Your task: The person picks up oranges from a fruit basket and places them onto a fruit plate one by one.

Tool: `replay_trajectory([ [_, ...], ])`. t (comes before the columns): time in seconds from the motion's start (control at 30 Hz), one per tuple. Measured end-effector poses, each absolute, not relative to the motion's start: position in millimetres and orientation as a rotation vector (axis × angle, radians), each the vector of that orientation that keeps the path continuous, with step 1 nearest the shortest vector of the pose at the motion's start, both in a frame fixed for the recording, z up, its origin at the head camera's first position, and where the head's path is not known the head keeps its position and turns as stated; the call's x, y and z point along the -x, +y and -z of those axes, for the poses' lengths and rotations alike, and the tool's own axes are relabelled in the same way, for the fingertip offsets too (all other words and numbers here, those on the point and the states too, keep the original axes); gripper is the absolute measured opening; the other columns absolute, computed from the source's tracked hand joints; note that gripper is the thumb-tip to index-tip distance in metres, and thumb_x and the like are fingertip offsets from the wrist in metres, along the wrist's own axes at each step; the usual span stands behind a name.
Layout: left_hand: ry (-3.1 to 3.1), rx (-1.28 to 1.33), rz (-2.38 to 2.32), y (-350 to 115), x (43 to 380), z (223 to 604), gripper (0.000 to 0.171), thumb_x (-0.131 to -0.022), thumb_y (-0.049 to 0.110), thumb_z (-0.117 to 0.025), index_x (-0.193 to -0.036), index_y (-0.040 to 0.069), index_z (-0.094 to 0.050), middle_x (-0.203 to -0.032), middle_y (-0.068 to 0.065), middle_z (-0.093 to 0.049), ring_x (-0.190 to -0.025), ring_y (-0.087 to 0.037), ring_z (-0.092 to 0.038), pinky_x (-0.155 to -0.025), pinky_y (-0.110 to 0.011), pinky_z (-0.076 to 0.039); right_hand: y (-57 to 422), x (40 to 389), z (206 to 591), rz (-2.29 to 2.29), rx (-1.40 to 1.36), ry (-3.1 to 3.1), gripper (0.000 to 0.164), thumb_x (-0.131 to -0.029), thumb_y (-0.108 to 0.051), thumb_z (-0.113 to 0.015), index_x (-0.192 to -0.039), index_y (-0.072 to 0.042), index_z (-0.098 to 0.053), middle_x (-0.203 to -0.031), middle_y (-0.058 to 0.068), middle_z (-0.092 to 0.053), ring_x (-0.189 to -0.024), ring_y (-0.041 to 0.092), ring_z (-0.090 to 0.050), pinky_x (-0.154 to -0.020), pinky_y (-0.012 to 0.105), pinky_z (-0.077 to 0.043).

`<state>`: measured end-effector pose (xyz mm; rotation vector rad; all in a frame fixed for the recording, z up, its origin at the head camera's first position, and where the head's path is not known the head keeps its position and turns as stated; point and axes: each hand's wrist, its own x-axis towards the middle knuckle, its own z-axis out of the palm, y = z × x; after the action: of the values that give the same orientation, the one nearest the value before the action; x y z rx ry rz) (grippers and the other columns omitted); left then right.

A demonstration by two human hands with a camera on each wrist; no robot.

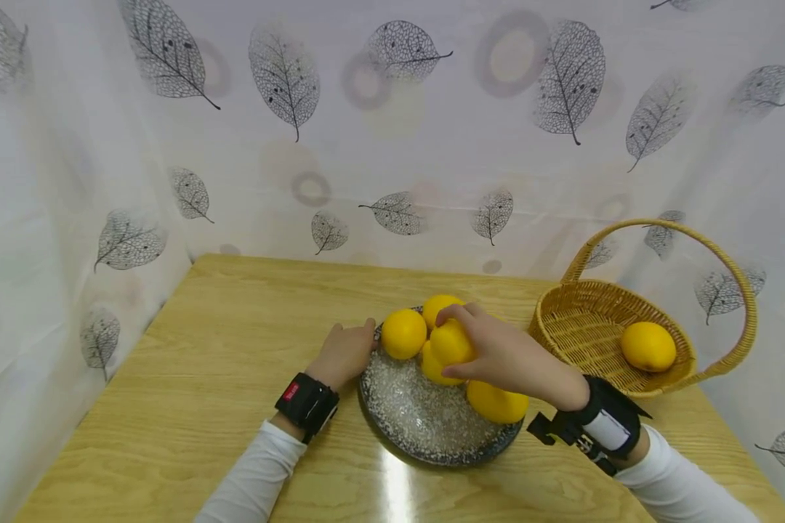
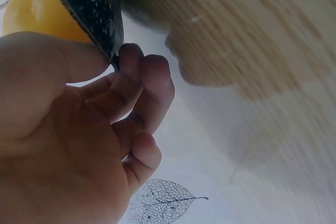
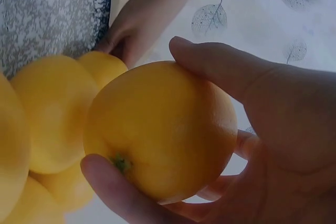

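Note:
My left hand (image 1: 341, 356) pinches the left rim of a round speckled grey plate (image 1: 425, 428). In the left wrist view, the thumb lies over the plate's dark edge (image 2: 100, 17) and the fingers curl beneath it. Above the plate, my right hand (image 1: 513, 359) grips a yellow-orange orange (image 1: 452, 342) between thumb and fingers. The green stem end of this held orange (image 3: 163, 124) shows in the right wrist view. Several more oranges sit on the plate, among them one at the left (image 1: 403, 334) and one at the right (image 1: 497, 402), partly hidden by my right hand.
At the right stands a wicker basket (image 1: 562, 338) with a tall arched handle (image 1: 726, 265) and a single orange (image 1: 647, 346) inside. Both rest on a light wooden table (image 1: 248, 327). Leaf-patterned curtains (image 1: 366, 145) hang behind and at the sides.

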<state>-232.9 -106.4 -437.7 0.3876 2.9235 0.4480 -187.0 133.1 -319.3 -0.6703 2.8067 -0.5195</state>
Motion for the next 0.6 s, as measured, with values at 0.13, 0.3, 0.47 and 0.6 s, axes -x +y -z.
replay_trajectory([
  [0.13, 2.921, -0.397, -0.461, -107, 233, 436, 0.049, -0.106, 0.019, -0.052, -0.148, -0.003, -0.046, -0.126, -0.017, -0.072, -0.126, -0.032, -0.066, -0.120, -0.061, -0.032, 125, 186, 325, 0.490, 0.699, 2.817, 0.061, -0.084, -0.036, -0.084, -0.135, -0.022, -0.053, -0.125, 0.011, -0.060, -0.086, 0.017, -0.062, -0.069, 0.031, -0.052],
  [0.3, 2.918, -0.395, -0.454, -107, 233, 435, 0.048, -0.106, 0.019, -0.052, -0.148, -0.003, -0.046, -0.126, -0.018, -0.073, -0.125, -0.032, -0.066, -0.120, -0.061, -0.032, 113, 186, 334, 0.463, 0.760, 2.824, 0.060, -0.082, -0.034, -0.085, -0.133, -0.023, -0.054, -0.125, 0.008, -0.062, -0.085, 0.014, -0.061, -0.069, 0.030, -0.050],
  [0.47, 2.912, -0.383, -0.450, -107, 233, 436, 0.049, -0.105, 0.020, -0.053, -0.148, -0.002, -0.046, -0.126, -0.017, -0.072, -0.125, -0.032, -0.066, -0.120, -0.061, -0.032, 100, 183, 342, 0.461, 0.804, 2.819, 0.062, -0.080, -0.036, -0.086, -0.133, -0.022, -0.056, -0.123, 0.005, -0.063, -0.083, 0.010, -0.060, -0.072, 0.029, -0.050],
  [0.6, 2.918, -0.391, -0.438, -107, 235, 438, 0.047, -0.105, 0.021, -0.054, -0.146, -0.001, -0.049, -0.123, -0.017, -0.074, -0.123, -0.031, -0.068, -0.119, -0.061, -0.034, 91, 179, 345, 0.468, 0.788, 2.809, 0.064, -0.080, -0.038, -0.087, -0.134, -0.023, -0.056, -0.127, 0.004, -0.062, -0.088, 0.012, -0.062, -0.072, 0.031, -0.052],
])
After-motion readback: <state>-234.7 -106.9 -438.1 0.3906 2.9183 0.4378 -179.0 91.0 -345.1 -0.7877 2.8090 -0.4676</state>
